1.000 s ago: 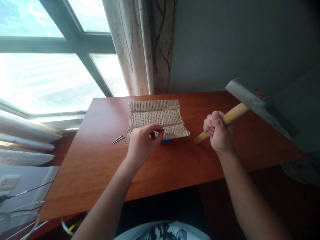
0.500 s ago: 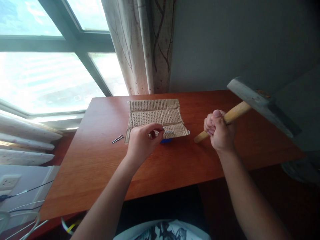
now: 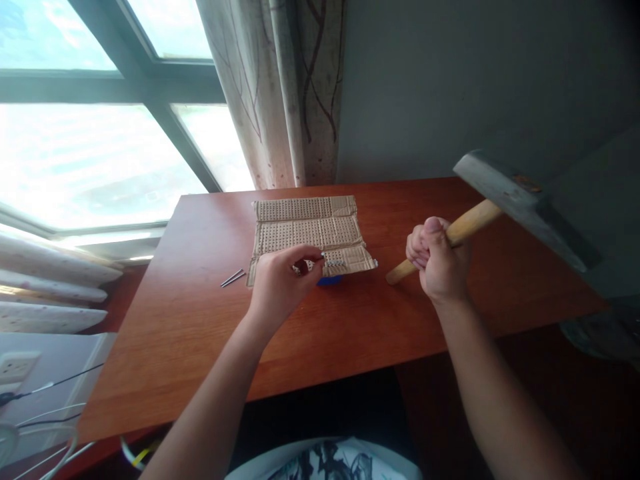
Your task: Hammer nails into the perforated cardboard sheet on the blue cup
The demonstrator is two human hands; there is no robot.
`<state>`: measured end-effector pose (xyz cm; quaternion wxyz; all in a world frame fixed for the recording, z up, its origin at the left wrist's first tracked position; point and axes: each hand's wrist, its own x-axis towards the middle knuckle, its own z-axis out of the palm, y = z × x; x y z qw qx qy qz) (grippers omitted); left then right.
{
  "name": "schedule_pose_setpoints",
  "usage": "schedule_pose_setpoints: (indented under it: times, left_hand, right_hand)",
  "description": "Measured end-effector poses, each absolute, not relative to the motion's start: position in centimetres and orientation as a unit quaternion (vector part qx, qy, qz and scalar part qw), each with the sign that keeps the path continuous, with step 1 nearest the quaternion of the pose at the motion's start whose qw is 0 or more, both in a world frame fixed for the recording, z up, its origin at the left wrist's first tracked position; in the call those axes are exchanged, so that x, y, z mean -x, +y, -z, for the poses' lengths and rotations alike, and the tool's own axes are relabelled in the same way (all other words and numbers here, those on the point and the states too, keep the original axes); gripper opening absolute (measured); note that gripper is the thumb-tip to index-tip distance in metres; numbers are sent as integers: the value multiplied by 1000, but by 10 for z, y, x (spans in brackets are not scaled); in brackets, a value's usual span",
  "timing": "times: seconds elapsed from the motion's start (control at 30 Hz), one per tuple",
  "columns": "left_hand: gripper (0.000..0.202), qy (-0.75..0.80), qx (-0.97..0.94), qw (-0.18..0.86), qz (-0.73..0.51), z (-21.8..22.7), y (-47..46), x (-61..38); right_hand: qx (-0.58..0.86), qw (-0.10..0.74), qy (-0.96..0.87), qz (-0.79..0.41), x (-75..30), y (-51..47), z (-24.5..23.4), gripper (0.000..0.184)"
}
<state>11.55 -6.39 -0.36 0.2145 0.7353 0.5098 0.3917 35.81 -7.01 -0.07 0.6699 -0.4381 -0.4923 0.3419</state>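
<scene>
A piece of brown cardboard (image 3: 310, 230), full of small holes, lies on the reddish wooden table (image 3: 200, 320). Several nails stand in a row at its near edge (image 3: 336, 264). My left hand (image 3: 280, 283) pinches a nail at the left end of that row, fingers closed. Something blue (image 3: 330, 281) shows under the cardboard's near edge. My right hand (image 3: 440, 263) is wrapped round the wooden handle of a hammer (image 3: 525, 203), whose grey metal head is raised up to the right, above the table.
Two loose nails (image 3: 233, 278) lie on the table left of the cardboard. A window and a patterned curtain (image 3: 285, 93) stand behind the table. Cables and a wall socket (image 3: 17, 367) are at the lower left. A grey wall is at the back.
Both hands and the hammer keep nearly the same pose; the view has only shifted slightly.
</scene>
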Motion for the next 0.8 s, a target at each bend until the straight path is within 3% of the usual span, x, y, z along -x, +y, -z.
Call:
schedule_pose_setpoints:
  times: [0.53,0.63,0.8]
  left_hand:
    - [8,515,-749,179,-377,4,-66,-117]
    - [8,514,-752,172,-375,3,-66,-117]
    - [9,512,-758,170,-368,2,-66,-118]
  right_hand:
    - [454,646,-505,-349,-356,-72,-4,55]
    - [498,566,-544,-369,-359,-78,-10,54]
    - [582,354,-661,-313,-367,-87,-26,46]
